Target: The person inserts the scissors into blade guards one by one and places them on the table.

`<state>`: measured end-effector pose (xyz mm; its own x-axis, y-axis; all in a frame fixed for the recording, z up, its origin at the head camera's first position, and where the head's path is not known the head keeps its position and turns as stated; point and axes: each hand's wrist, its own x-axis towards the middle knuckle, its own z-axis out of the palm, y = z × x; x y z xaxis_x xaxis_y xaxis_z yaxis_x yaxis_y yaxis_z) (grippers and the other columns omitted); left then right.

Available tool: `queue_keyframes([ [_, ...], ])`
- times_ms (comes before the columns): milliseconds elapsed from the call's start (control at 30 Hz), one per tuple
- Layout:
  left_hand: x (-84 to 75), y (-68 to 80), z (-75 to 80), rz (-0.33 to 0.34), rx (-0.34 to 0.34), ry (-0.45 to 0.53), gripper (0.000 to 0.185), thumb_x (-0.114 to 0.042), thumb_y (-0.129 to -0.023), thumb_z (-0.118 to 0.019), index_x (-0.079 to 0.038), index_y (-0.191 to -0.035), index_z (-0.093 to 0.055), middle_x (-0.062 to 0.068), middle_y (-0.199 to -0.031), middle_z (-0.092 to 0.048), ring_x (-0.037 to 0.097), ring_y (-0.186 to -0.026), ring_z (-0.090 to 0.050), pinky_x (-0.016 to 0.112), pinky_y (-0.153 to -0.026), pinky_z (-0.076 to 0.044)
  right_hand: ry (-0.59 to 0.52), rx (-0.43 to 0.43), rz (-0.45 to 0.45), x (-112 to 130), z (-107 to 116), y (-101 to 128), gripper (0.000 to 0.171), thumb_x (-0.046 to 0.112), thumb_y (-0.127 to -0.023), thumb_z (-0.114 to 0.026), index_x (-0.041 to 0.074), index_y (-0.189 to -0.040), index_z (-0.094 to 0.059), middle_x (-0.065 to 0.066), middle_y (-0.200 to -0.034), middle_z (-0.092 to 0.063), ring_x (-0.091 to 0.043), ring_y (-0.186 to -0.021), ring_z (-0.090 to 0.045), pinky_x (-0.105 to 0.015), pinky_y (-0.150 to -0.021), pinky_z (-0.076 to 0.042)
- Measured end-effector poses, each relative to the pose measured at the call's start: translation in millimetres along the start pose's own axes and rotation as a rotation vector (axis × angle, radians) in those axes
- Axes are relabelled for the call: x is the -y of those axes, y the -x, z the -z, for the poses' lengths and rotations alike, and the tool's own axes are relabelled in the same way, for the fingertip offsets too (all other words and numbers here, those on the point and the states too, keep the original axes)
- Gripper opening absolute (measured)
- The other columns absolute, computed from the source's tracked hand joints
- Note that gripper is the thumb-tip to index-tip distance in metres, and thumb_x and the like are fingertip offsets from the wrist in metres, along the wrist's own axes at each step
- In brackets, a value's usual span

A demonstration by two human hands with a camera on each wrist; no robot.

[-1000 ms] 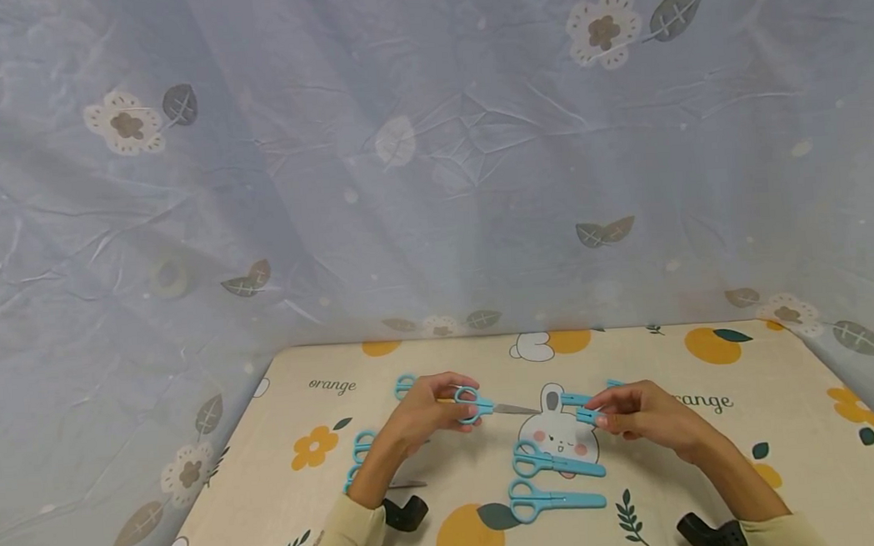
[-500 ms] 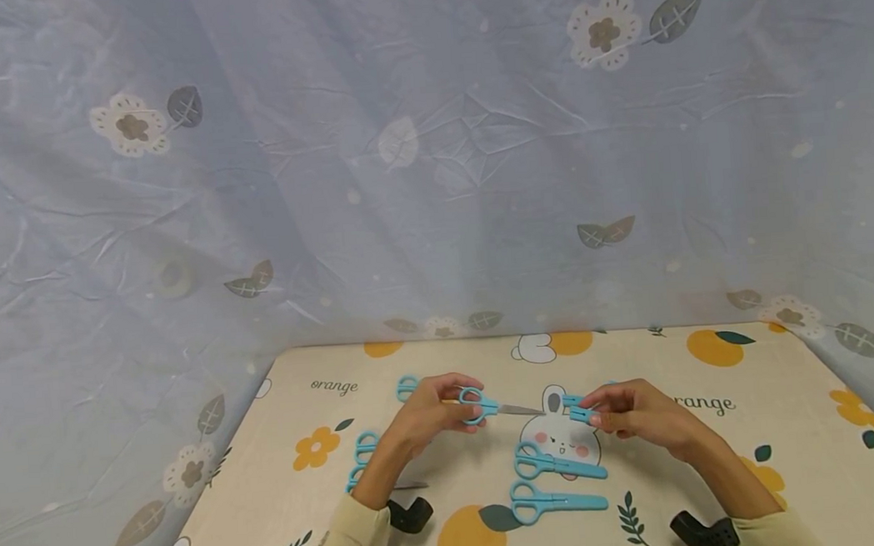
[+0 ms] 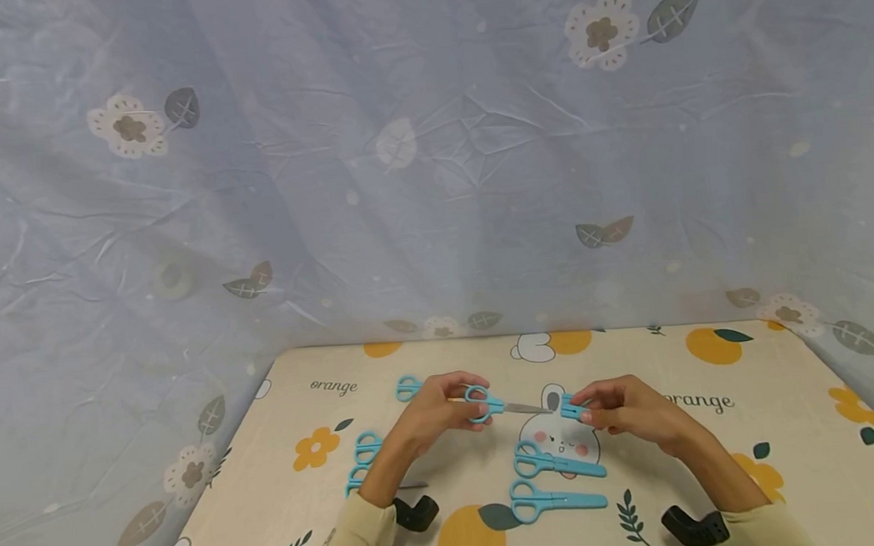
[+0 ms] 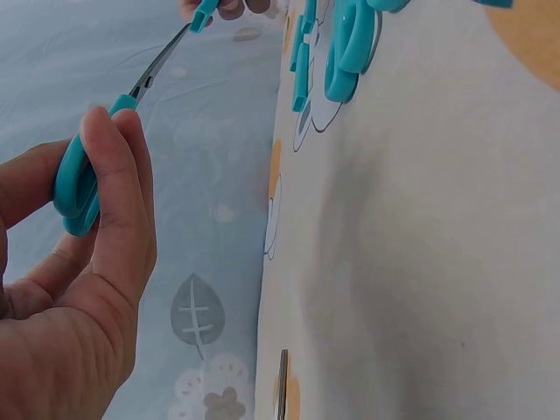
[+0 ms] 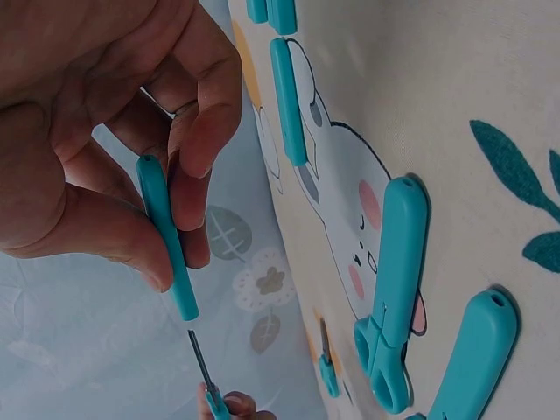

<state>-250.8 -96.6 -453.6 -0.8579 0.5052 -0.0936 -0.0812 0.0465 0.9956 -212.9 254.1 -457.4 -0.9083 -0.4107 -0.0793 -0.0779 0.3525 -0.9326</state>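
Note:
My left hand grips the blue handle of a pair of scissors just above the table, its bare metal blade pointing right. My right hand pinches a blue blade cover between thumb and fingers. In the right wrist view the cover has its open end facing the blade tip, which is at or just short of the mouth. In the left wrist view my fingers wrap the handle loop.
Two capped blue scissors lie near me on the cream orange-print tablecloth. More scissors lie at the left. Loose covers lie on the rabbit print. A blue floral curtain hangs behind.
Both hands have drawn closer together. The cover has moved left and the blade tip right, so the gap between them has closed.

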Motion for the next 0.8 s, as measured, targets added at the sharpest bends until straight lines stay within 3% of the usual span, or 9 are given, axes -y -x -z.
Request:
queue_keyframes([
  [800, -0.5, -5.2, -8.8, -0.019, -0.007, 0.016, 0.038, 0.002, -0.096, -0.074, 0.001, -0.134, -0.067, 0.009, -0.107, -0.067, 0.023, -0.087, -0.080, 0.035, -0.079, -0.070, 0.006, -0.005, -0.001, 0.5, -1.0, -1.8, 0.037, 0.018, -0.100, -0.077, -0.004, -0.131, -0.072, -0.012, -0.101, -0.073, -0.020, -0.082, -0.064, -0.029, -0.070, -0.058],
])
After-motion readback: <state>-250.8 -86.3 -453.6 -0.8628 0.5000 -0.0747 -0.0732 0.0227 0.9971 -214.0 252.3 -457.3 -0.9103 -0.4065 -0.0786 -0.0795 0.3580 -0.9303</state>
